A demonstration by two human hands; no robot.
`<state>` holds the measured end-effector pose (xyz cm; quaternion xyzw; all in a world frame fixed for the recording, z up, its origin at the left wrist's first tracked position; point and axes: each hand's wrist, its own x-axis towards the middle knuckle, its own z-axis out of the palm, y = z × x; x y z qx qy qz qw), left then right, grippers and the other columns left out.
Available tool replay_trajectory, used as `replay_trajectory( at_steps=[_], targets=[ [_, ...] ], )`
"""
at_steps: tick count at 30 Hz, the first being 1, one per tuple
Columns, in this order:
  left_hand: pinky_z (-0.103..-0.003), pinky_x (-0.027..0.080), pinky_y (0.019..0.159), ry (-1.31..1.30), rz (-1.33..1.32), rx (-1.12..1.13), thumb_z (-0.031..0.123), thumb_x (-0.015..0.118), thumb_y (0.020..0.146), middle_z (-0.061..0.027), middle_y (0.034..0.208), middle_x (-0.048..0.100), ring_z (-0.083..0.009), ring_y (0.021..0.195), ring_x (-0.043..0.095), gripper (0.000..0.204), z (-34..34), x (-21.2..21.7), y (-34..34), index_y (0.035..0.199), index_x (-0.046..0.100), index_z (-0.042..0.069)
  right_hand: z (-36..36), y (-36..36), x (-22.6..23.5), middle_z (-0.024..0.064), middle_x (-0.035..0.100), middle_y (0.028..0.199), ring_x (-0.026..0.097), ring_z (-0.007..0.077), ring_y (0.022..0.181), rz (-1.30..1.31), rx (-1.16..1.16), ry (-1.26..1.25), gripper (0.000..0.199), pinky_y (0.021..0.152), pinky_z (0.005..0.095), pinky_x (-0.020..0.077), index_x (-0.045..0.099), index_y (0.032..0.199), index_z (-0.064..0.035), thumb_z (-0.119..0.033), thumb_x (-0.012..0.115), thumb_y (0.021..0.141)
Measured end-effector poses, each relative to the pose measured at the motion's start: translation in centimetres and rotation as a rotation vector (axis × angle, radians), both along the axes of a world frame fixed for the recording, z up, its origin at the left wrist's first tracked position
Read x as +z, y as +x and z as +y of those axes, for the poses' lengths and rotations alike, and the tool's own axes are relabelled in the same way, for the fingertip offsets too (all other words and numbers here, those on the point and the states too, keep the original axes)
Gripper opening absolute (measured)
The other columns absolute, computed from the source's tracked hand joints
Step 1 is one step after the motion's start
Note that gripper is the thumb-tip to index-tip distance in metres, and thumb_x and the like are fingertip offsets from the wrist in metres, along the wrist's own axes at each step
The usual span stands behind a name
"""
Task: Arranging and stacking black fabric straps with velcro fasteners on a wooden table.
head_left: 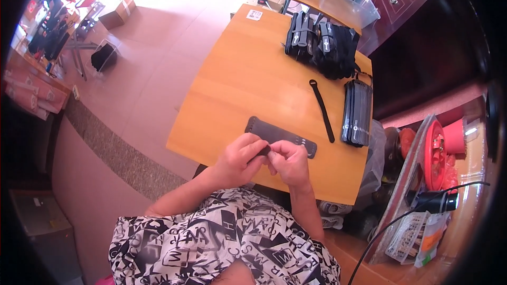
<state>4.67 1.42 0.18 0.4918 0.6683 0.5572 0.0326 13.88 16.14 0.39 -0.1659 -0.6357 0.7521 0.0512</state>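
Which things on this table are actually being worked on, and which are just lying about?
In hand:
left hand and right hand pinching a small dark piece
flat dark panel beneath them

Lying about:
loose black strap
stack of flat panels
heap of black pieces
clear bin

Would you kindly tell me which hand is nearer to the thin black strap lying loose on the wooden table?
Right. The right hand sits just below-left of the thin black strap; the left hand lies farther left, beyond it.

Small dark strap end, over flat dark panel
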Motion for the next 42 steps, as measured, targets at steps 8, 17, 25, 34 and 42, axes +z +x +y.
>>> replay_trajectory(
  at_steps=[8, 17, 25, 34, 42],
  targets=[
    [-0.036, 0.049, 0.067, 0.002, 0.076, -0.071, -0.005, 0.063, 0.074, -0.0171, 0.093, 0.056, -0.0311, 0.080, 0.058, 0.031, 0.0, 0.1, -0.1, 0.104, 0.057, -0.004, 0.5, 0.7, -1.8, 0.0013, 0.060, 0.066, 0.052, 0.0039, 0.054, 0.028, 0.025, -0.126, 0.010, 0.047, 0.0196, 0.0417, 0.063, 0.080, 0.0017, 0.000, 0.055, 0.085],
    [-0.034, 0.049, 0.064, -0.023, 0.052, -0.129, -0.003, 0.063, 0.077, -0.0159, 0.092, 0.056, -0.0285, 0.077, 0.059, 0.026, -0.1, -0.4, -0.1, 0.103, 0.058, -0.003, 0.3, 0.9, -1.1, 0.0022, 0.060, 0.066, 0.052, 0.0051, 0.055, -0.024, 0.076, 0.095, 0.013, 0.048, 0.0200, 0.0401, 0.064, 0.076, 0.0033, 0.002, 0.052, 0.082],
    [-0.030, 0.049, 0.060, -0.086, -0.391, 0.059, -0.003, 0.057, 0.083, -0.0142, 0.083, 0.059, -0.0209, 0.071, 0.061, 0.011, -0.1, -2.5, 1.0, 0.094, 0.059, -0.004, -1.9, 0.3, -2.8, 0.0019, 0.057, 0.061, 0.049, 0.0053, 0.050, 0.035, -0.080, -0.218, 0.016, 0.044, 0.0188, 0.0347, 0.060, 0.070, 0.0005, -0.003, 0.051, 0.082],
    [-0.033, 0.050, 0.058, -0.018, -0.053, 0.090, -0.003, 0.056, 0.084, -0.0166, 0.074, 0.060, -0.0248, 0.064, 0.062, 0.008, -0.2, -1.4, 1.1, 0.089, 0.062, -0.004, -0.9, 0.2, -1.3, -0.0003, 0.055, 0.061, 0.047, 0.0039, 0.051, -0.014, 0.057, -0.252, 0.022, 0.044, 0.0196, 0.0358, 0.060, 0.072, -0.0004, -0.011, 0.055, 0.091],
    [-0.034, 0.048, 0.070, 0.496, -0.642, 0.588, 0.017, 0.043, 0.090, -0.0087, 0.072, 0.056, -0.0180, 0.066, 0.055, 0.023, -8.1, -5.5, -14.2, 0.078, 0.055, 0.001, -2.3, 4.3, 1.0, -0.0007, 0.052, 0.058, 0.047, 0.0073, 0.051, 0.501, -0.349, 0.547, 0.020, 0.045, 0.0222, 0.0358, 0.051, 0.065, -0.0042, 0.003, 0.053, 0.083]
  ],
)
